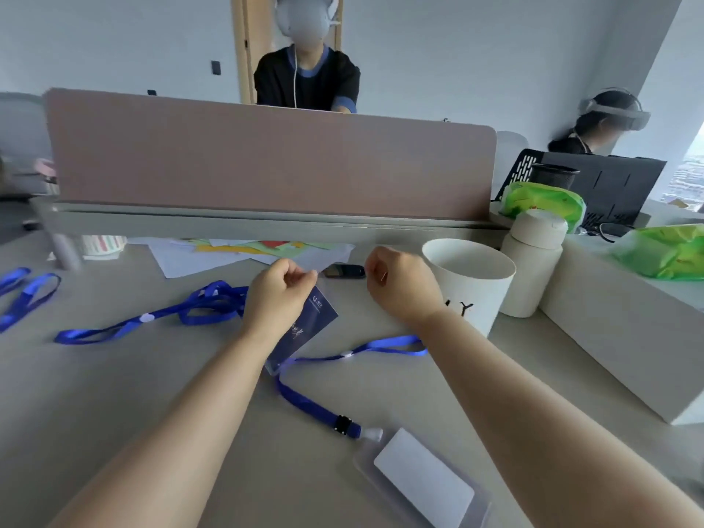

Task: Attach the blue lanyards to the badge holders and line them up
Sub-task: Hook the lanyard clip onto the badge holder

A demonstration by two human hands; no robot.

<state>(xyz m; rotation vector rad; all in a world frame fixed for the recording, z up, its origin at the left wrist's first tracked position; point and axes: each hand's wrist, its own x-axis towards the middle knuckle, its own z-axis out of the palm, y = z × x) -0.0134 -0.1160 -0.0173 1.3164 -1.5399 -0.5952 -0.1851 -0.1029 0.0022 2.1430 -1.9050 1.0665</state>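
Observation:
My left hand [278, 295] pinches the top edge of a dark blue badge holder [308, 329], lifted and tilted over the grey table. A blue lanyard [312, 405] hangs from that holder's lower end and runs to the right and toward me. Another clear badge holder with a white card [423, 482] lies near the front edge, with the lanyard's black buckle and clip at its top. My right hand [400, 287] hovers to the right as a loose fist, with nothing visible in it. A loose blue lanyard [160, 318] lies left of my left hand, and one more lanyard [26, 295] at the far left.
A white cup [472, 287] and a white bottle [533, 261] stand right of my right hand, beside a white box [624, 329]. Papers [244, 253] and a small black object [344, 271] lie under the pink divider [266, 158]. Two people sit beyond it.

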